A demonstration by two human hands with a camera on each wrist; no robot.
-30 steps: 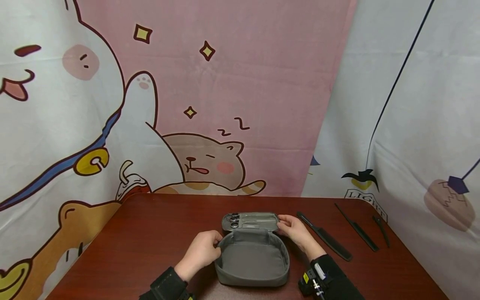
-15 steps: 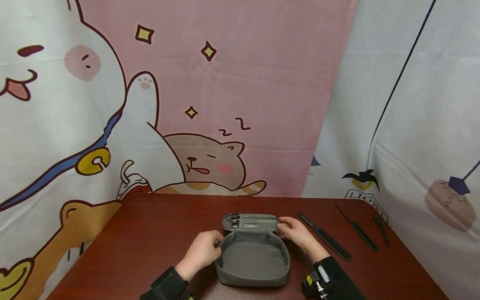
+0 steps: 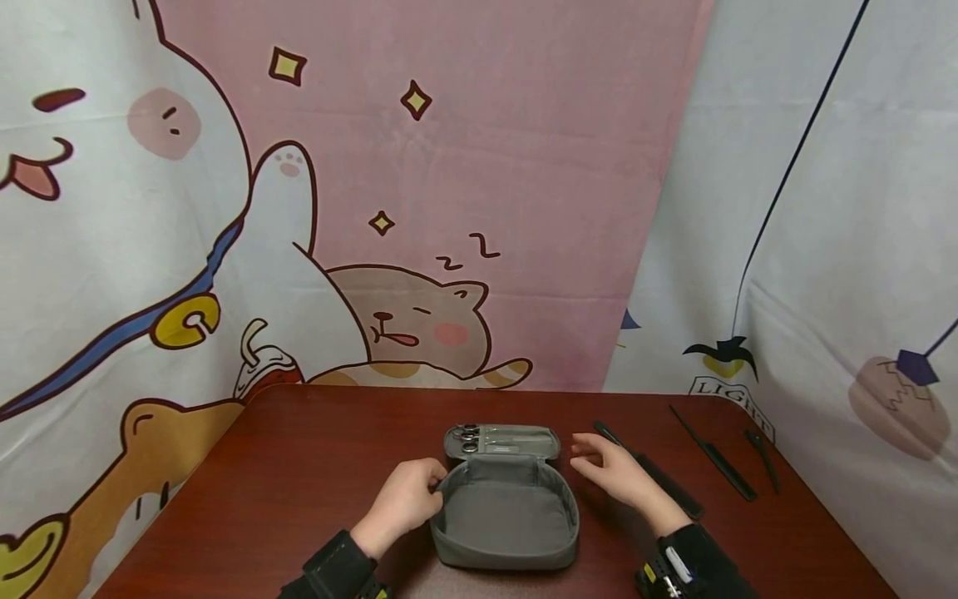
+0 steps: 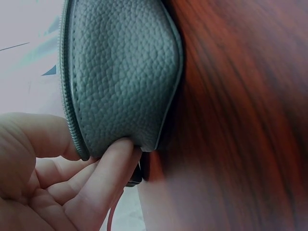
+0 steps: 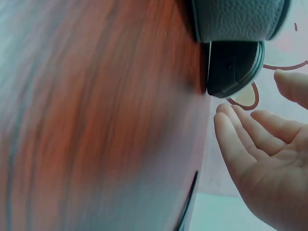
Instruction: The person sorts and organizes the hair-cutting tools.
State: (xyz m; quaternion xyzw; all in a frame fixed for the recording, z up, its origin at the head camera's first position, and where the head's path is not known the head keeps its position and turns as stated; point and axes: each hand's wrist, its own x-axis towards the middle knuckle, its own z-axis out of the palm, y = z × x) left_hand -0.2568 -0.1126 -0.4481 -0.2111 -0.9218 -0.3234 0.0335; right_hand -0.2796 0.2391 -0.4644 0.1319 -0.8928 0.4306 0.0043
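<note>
A grey zip case (image 3: 505, 561) lies unzipped on the table, its bottom half nearest me and its lid (image 3: 524, 439) folded back behind. Inside the lid, scissors (image 3: 469, 437) with dark finger rings sit at the left, beside a clear pocket. My left hand (image 3: 400, 503) pinches the case's left wall near the hinge; in the left wrist view its fingers (image 4: 113, 161) press the pebbled side below the zip edge. To the right of the lid, my right hand (image 3: 615, 476) hovers with loosely bent fingers, holding nothing. A gap shows between its fingertips and the lid.
Right of my right hand lies a black comb (image 3: 674, 489), partly covered by that hand. Farther right are a thin-tailed comb (image 3: 726, 470) and a small slim dark tool (image 3: 762, 459). A printed cloth (image 3: 554, 208) hangs behind the brown table (image 3: 322, 449).
My right hand has let go of the lid's right edge and moved right, toward the nearest comb. The left hand and the case stay where they were.
</note>
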